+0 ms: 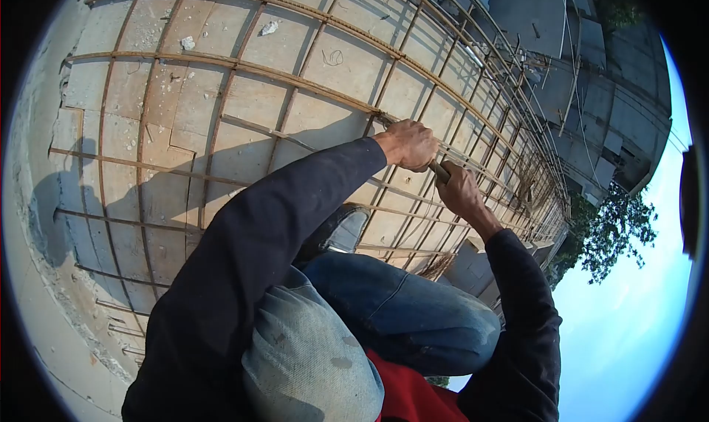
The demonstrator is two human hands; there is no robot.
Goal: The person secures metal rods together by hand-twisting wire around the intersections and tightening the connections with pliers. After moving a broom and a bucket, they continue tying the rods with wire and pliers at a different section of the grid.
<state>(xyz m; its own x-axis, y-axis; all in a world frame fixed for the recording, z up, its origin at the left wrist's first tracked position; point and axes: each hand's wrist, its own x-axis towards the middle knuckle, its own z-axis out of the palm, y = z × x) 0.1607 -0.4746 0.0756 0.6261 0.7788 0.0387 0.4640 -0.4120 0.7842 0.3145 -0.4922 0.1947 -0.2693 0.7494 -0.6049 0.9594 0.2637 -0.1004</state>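
A short bar [442, 173] is grasped in both hands, its far end held close to a crossing of the steel rods [236, 64]; whether they touch cannot be told. It is clenched nearer that end by the left hand [408, 145] and at the near end by the right hand [459, 191], seemingly so that leverage is gained. The rods are laid crosswise over boards [273, 53], and a shoe [346, 231] is planted beside the knees, probably for balance

Grey bldg [624, 112], tree [617, 234] nr it, blue sky [605, 333]
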